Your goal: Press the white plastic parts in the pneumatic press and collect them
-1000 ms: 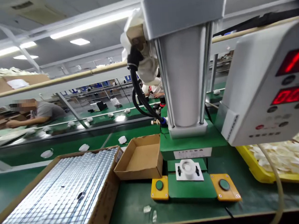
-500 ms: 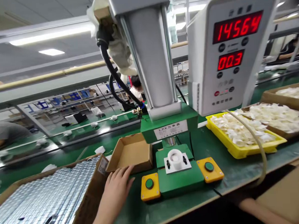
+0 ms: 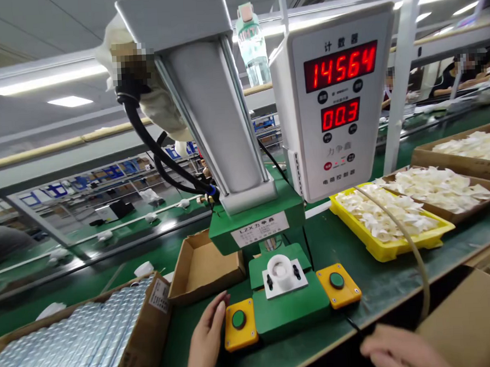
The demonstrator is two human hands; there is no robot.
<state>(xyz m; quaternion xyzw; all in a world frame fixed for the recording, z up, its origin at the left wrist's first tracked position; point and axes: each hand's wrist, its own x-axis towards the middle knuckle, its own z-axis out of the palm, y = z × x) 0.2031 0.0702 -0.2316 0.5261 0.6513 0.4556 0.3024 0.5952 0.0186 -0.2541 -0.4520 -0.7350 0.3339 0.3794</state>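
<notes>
Two empty hands rest at the foot of a small green press.

The left hand lies flat and open on the green bench, fingers loosely together, just at nine o'clock of the left yellow button box; it grips nothing. The right hand, at five o'clock of the press, is blurred at the frame's edge, loosely curled, apparently empty. Between the two button boxes, the right one at three o'clock, a white ring fixture sits on the press base. At ten o'clock stands an empty cardboard box; at eight o'clock a carton of shiny metal pieces. At two o'clock a yellow tray and cardboard trays hold white parts. A counter above reads 14564 and 003. Behind run conveyor lines under strip lights.
</notes>
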